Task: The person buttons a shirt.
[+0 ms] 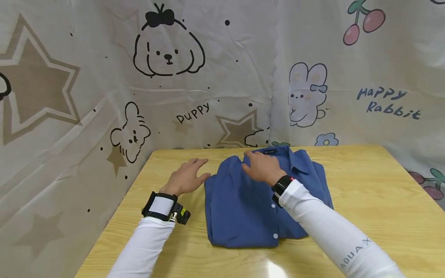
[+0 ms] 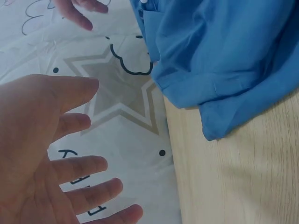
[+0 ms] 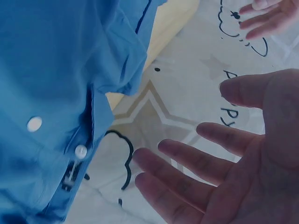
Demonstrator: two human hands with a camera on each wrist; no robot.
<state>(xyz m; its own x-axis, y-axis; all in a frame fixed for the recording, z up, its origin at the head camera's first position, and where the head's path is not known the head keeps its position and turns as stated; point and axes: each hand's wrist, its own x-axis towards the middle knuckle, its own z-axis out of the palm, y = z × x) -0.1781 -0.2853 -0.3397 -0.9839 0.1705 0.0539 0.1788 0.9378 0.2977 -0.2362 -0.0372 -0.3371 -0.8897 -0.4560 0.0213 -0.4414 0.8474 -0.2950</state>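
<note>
A folded blue button-up shirt [image 1: 243, 216] lies on the wooden table, its collar [image 1: 295, 162] at the far end and white buttons down the front. My left hand [image 1: 185, 177] hovers just left of the shirt's upper left corner, fingers extended and holding nothing. In the left wrist view the left hand [image 2: 42, 154] has its fingers spread apart from the cloth [image 2: 224, 56]. My right hand [image 1: 262, 166] is over the upper part of the shirt near the collar. The right wrist view shows the right hand [image 3: 233, 168] with loosely straight fingers, nothing between them, beside the shirt [image 3: 56, 84].
The light wooden table [image 1: 365, 200] extends on both sides of the shirt. Behind it hangs a pale curtain [image 1: 243, 77] printed with a puppy, a rabbit, stars and cherries, close to the table's far edge. Each wrist wears a black strap, the left one with a small camera [image 1: 182, 214].
</note>
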